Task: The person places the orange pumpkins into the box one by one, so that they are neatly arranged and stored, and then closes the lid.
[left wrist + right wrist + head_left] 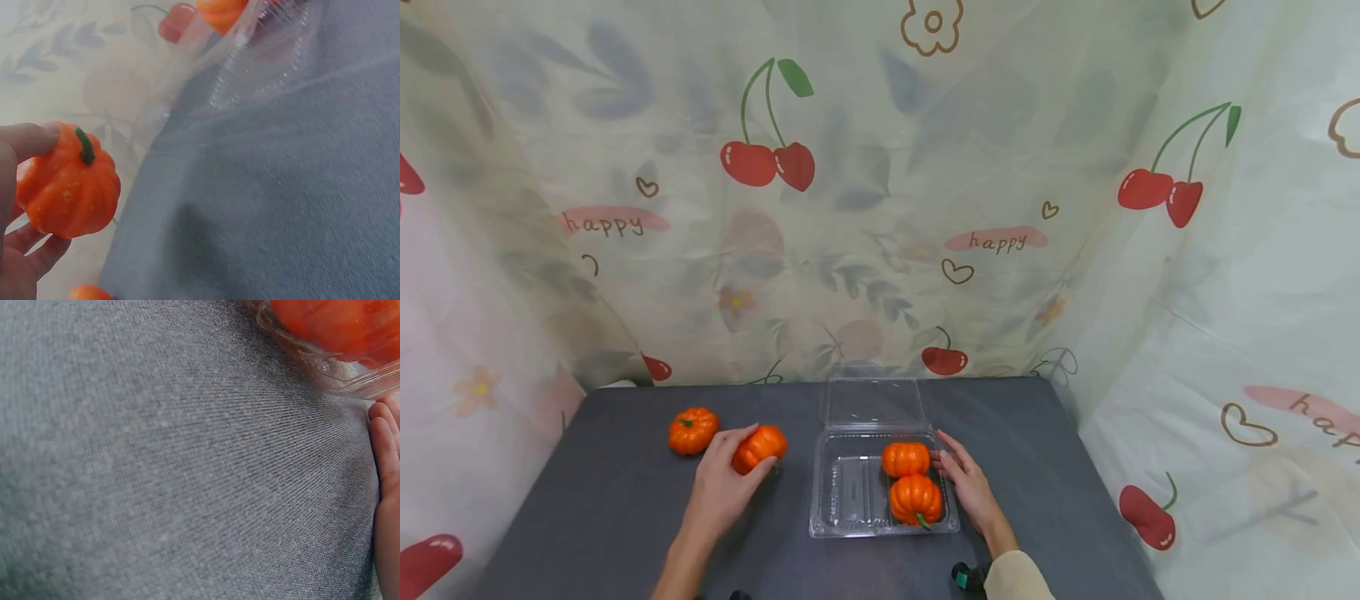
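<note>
My left hand point(721, 482) holds a small orange toy pumpkin point(765, 447) between thumb and fingers, left of the clear plastic container point(848, 492). In the left wrist view, the held pumpkin point(75, 190) shows its green stem. Two more pumpkins sit in the right half of the container, a rear one point(906, 459) and a front one point(914, 497). At the container's right side is my right hand point(970, 487), its fingers extended along the wall; in the right wrist view the fingertips point(382, 415) lie close against it. Another pumpkin point(693, 431) stands behind and left of my left hand.
The container's transparent lid point(874, 405) is hinged back on the table. Dark grey cloth covers the table point(602, 508). A small black object point(967, 577) lies beside my right wrist. Printed curtains point(850, 208) hang behind and at both sides.
</note>
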`<control>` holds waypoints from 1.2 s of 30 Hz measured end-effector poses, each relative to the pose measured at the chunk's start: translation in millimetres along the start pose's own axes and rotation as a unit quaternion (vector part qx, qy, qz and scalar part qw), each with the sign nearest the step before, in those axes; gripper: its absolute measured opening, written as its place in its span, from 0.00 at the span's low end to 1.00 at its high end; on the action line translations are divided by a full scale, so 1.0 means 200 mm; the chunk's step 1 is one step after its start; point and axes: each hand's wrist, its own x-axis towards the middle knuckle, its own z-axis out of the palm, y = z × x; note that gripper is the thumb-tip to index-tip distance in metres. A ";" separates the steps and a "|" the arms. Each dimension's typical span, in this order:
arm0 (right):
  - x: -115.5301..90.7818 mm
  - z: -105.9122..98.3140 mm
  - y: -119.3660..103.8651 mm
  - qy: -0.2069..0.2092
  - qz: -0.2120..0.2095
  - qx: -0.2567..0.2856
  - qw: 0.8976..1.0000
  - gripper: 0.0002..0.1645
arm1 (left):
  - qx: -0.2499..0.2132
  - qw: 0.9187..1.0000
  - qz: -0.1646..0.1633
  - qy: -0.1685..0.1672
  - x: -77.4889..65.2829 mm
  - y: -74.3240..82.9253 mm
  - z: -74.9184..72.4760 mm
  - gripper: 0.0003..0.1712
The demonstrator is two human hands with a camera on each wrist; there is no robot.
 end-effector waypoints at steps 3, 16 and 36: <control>0.00 0.00 0.00 0.001 0.001 0.000 1.000 0.29 | -0.015 1.000 0.014 0.020 0.01 0.02 0.01 0.31; 0.01 0.00 0.00 0.005 0.006 0.004 1.000 0.29 | -0.037 0.997 0.053 0.038 0.07 0.15 0.06 0.31; 0.01 0.00 0.00 0.012 0.013 -0.007 1.000 0.28 | -0.106 0.991 0.083 -0.008 0.10 0.30 0.25 0.29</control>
